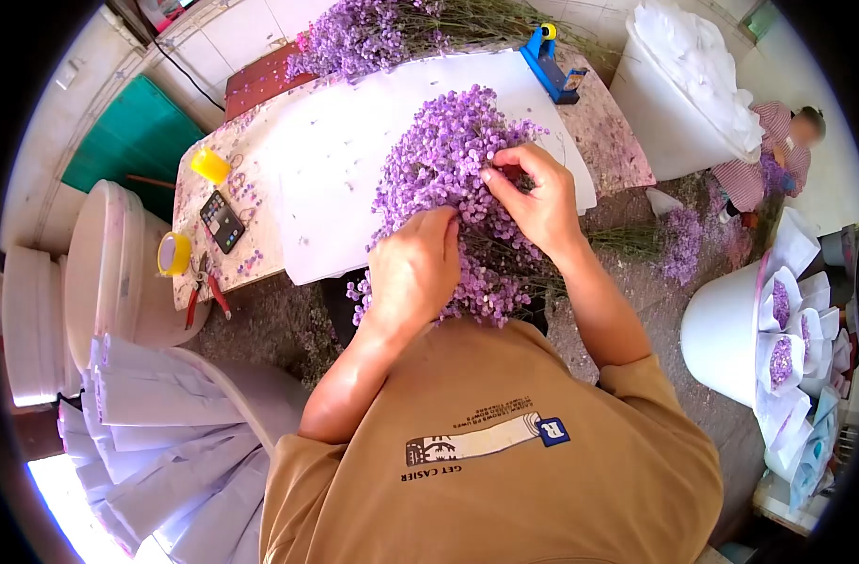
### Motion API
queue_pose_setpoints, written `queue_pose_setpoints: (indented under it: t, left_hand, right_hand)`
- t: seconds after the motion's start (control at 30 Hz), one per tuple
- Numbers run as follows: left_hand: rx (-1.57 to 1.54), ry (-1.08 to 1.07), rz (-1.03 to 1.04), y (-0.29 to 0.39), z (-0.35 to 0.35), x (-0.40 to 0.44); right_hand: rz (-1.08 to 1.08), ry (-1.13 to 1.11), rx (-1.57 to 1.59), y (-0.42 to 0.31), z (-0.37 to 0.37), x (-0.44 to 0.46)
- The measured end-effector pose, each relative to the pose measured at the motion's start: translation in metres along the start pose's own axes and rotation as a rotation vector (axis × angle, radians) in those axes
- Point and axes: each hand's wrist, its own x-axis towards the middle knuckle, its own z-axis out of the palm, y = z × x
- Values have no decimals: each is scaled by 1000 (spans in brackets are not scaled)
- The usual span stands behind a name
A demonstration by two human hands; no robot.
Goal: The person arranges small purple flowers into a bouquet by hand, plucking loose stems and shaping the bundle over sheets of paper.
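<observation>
A full bunch of small purple flowers (439, 155) is held in front of my body, over the near edge of the work table. My left hand (412, 268) is closed at the lower left of the bunch, its fingertips tucked in among the blooms. At the right side, my right hand (539, 199) pinches at the blossoms with thumb and forefinger; whatever is between those fingertips is too small to make out. Green stems run out to the right beneath my right forearm. White paper sheets (330, 169) lie on the table behind the bunch.
A blue tape dispenser (549, 70) and a heap of purple flowers (354, 42) are at the table's back. On the left lie a phone (222, 222), yellow tape rolls (209, 165) and red-handled pliers (206, 287). Bins of wrapped bundles flank me; another person (763, 155) sits at right.
</observation>
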Motion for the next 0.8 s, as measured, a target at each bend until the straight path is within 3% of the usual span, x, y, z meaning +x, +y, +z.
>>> queue_pose_setpoints:
  t: [0.17, 0.43, 0.57, 0.63, 0.8]
  left_hand:
    - [-35, 72, -127, 11, 1, 8]
    - [178, 9, -9, -5, 19, 27]
    - [-133, 161, 8, -9, 9, 28]
    - [-608, 21, -336, -4, -11, 25]
    - [-1507, 42, -558, -17, -44, 19]
  right_hand:
    - [17, -20, 79, 1, 3, -3]
    - [18, -8, 67, -3, 2, -4]
    - [14, -6, 113, -1, 4, -6]
    - [11, 0, 114, 2, 4, -7]
    - [-49, -2, 68, -8, -3, -6]
